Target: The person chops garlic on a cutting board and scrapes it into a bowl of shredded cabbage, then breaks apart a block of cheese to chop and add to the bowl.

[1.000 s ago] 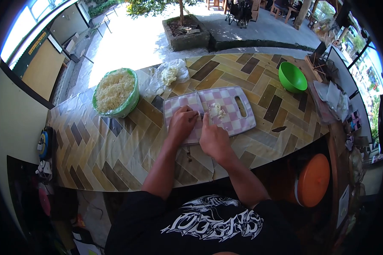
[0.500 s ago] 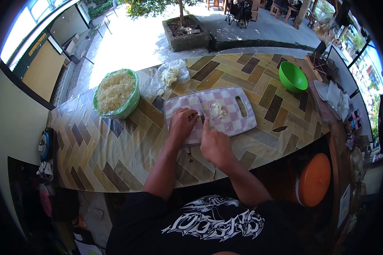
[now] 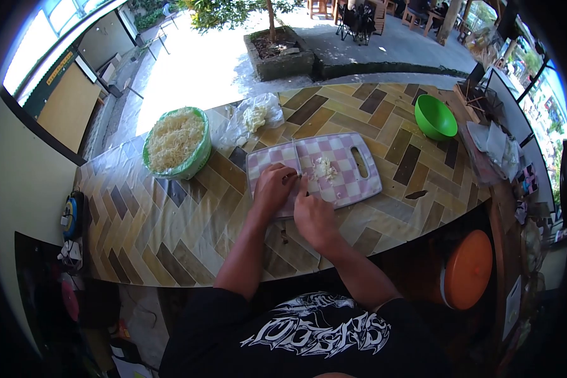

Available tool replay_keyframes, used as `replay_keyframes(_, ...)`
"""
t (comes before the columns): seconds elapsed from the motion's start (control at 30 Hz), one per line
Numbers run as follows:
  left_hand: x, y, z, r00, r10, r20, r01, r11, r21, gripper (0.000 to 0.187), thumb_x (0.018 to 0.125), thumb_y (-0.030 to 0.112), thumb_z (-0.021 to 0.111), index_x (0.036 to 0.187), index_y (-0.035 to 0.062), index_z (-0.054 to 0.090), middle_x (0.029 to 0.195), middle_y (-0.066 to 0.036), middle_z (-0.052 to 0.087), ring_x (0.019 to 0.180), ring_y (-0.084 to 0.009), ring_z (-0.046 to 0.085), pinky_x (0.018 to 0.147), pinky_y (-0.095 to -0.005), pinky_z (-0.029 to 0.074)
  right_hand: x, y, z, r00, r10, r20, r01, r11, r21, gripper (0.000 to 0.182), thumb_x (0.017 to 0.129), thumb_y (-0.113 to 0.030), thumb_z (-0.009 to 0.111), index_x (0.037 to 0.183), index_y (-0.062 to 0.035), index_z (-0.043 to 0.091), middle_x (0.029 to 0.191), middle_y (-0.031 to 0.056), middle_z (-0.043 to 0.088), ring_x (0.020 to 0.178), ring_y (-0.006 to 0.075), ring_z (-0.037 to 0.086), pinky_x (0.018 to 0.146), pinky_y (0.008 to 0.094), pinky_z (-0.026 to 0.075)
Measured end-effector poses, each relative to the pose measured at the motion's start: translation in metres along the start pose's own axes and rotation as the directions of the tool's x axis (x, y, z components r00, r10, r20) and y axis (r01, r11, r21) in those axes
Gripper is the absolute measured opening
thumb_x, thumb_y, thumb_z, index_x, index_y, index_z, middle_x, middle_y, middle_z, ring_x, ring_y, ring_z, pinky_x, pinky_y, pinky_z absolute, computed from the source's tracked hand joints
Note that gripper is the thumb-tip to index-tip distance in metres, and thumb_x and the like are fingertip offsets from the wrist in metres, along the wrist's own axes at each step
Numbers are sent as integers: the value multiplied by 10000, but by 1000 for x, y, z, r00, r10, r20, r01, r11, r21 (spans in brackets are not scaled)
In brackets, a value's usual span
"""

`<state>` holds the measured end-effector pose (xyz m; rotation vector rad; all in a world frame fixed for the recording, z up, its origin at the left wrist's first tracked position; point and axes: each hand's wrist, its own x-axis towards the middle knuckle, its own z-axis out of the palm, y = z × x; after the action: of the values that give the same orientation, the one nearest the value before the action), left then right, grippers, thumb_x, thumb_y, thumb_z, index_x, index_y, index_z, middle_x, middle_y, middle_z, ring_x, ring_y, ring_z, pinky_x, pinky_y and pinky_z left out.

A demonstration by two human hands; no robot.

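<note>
A pink-and-white checked cutting board (image 3: 268,159) lies on the table. My right hand (image 3: 316,217) is closed around the handle of a knife (image 3: 297,155), index finger reaching along it, blade pointing away from me. Left of the blade, my left hand (image 3: 274,189) has its fingers curled down on the board. Its fingertips pinch something small and pale, mostly hidden by the fingers. Finely chopped pale pieces (image 3: 324,169) are heaped right of the knife, near the board's handle slot.
At left stands a green-lined basket (image 3: 200,159) full of pale, thin strands (image 3: 176,135). Behind the board is a clear plastic bag (image 3: 272,108) with whitish pieces (image 3: 254,118). A green bowl (image 3: 435,118) sits far right; an orange lid (image 3: 469,269) shows below the table edge.
The whole view has shifted slightly. Both hands stay at the board, and the knife stands a little more upright beside the left fingertips.
</note>
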<state>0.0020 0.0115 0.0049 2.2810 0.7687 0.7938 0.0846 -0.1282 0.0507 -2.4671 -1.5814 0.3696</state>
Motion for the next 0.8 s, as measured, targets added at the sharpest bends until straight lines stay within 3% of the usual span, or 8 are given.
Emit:
replay_keyframes(0.2,0,0,2,1000,0,-25,-1,999,-43,166,887,132,766,1010,36,823,969,-166,763,917,-372,726,851,-466,572,-5,1,-29,999,-27,20,27,1000,17,736,942,-89,562,1607,125,331,910,255,771,855,417,781,800,508,629)
replay_keyframes(0.37,0,1,2,1000,10,-8,-11,999,-41,179,890,130,758,1024,32,824,978,-169,762,922,-378,725,862,-467,572,3,1,10,999,-13,-51,11,999,-42,742,937,-99,568,1605,122,334,909,247,770,859,417,778,809,517,625)
replay_keyframes(0.57,-1,-4,4,998,47,-37,-48,999,-10,178,895,129,746,1024,34,825,979,-169,756,928,-381,724,857,-467,572,-8,0,-32,998,-55,7,55,998,5,735,949,-98,598,1580,170,333,899,238,779,821,391,789,753,489,643)
replay_keyframes(0.8,-1,0,3,998,56,-25,-57,998,-33,178,902,133,745,1030,38,824,982,-171,750,929,-380,722,845,-466,573,0,-2,1,998,-41,-51,39,998,-42,737,939,-87,598,1579,170,338,888,233,778,819,385,791,769,489,641)
